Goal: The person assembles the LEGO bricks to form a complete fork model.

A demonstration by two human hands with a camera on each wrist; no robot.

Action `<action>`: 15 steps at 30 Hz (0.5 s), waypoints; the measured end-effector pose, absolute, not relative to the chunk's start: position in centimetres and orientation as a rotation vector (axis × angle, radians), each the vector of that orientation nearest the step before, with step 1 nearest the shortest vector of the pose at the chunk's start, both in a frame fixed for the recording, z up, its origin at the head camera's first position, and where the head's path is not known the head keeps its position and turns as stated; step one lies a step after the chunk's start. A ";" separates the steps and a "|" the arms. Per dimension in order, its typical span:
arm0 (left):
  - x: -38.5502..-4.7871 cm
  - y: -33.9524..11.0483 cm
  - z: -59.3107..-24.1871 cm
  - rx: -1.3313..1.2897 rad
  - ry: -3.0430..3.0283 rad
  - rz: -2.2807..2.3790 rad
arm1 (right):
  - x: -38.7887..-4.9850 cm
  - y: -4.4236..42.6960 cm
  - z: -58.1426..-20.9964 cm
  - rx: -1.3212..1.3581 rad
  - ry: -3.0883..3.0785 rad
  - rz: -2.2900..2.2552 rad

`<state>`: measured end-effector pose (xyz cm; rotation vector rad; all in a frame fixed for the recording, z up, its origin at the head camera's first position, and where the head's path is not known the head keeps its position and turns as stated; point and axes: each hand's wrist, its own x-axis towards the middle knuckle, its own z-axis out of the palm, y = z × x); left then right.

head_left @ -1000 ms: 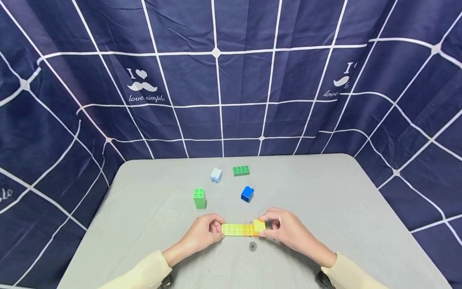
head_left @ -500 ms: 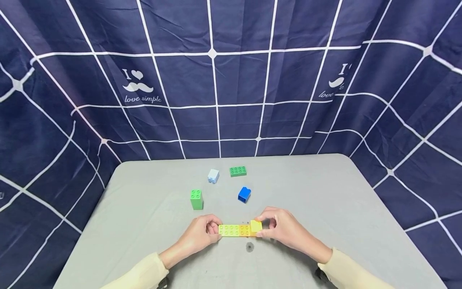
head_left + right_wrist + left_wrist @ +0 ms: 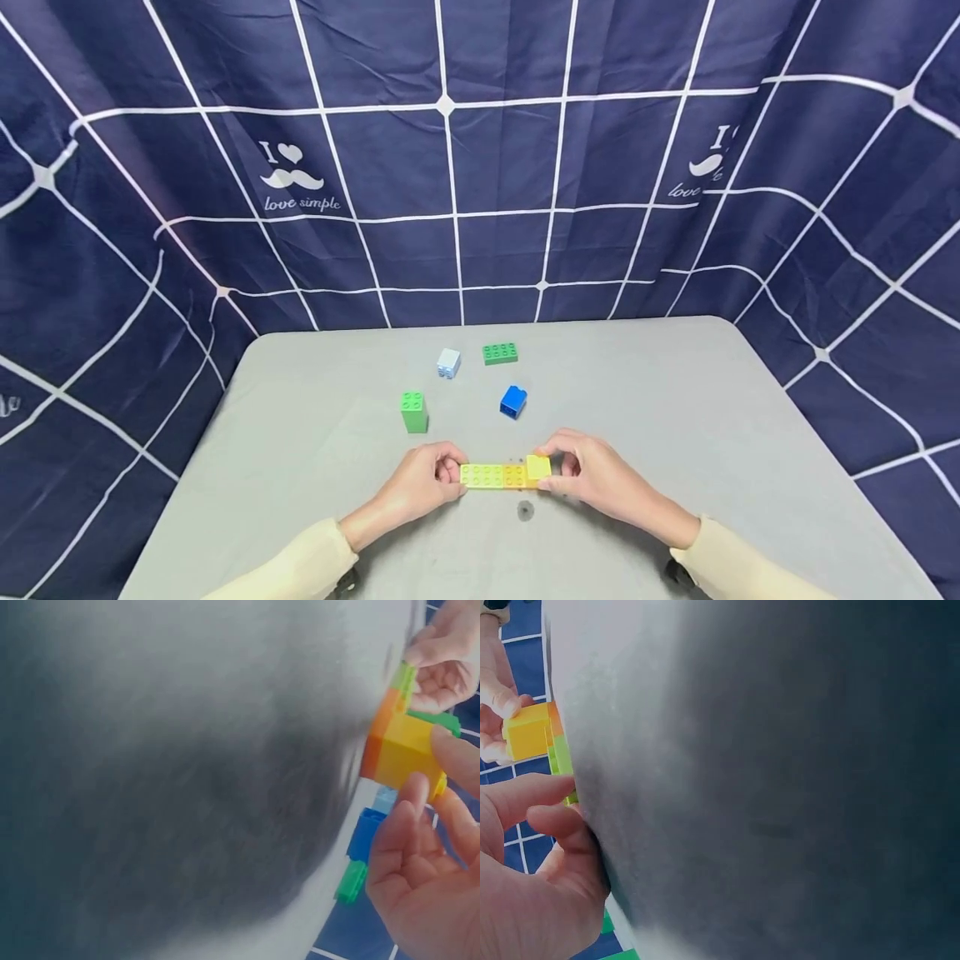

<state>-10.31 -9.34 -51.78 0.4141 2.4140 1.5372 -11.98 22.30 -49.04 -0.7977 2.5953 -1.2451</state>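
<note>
Only our view has shifted slightly, with our left hand [image 3: 420,481] pinching the lime brick [image 3: 482,476], our right hand [image 3: 596,475] the yellow block [image 3: 538,467] already atop the orange brick [image 3: 514,477] on the desk [image 3: 315,400], and a blue brick [image 3: 513,402] among four lying unjoined.

Head cam: widest, farthest back, facing forward and down — curtain [image 3: 510,158] at 12 o'clock, table [image 3: 315,417] at 6. Wrist cams: close in, rolled sideways — left hand [image 3: 525,900] at 8, right hand [image 3: 416,889] at 4. Both share the yellow block [image 3: 409,752].
</note>
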 end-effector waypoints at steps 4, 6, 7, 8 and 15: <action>-10.4 -9.0 -51.8 0.421 2.399 1.544 | -11.8 22.5 -48.8 -0.802 2.619 -1.221; -10.4 -9.0 -51.8 0.418 2.397 1.552 | -11.8 22.5 -48.8 -0.802 2.620 -1.215; -10.4 -9.0 -51.8 0.421 2.396 1.558 | -11.8 22.4 -48.7 -0.799 2.617 -1.214; -10.4 -9.1 -51.8 0.422 2.394 1.563 | -11.8 22.4 -48.7 -0.794 2.613 -1.212; -10.3 -9.3 -51.8 0.436 2.382 1.574 | -11.8 22.2 -48.7 -0.794 2.612 -1.198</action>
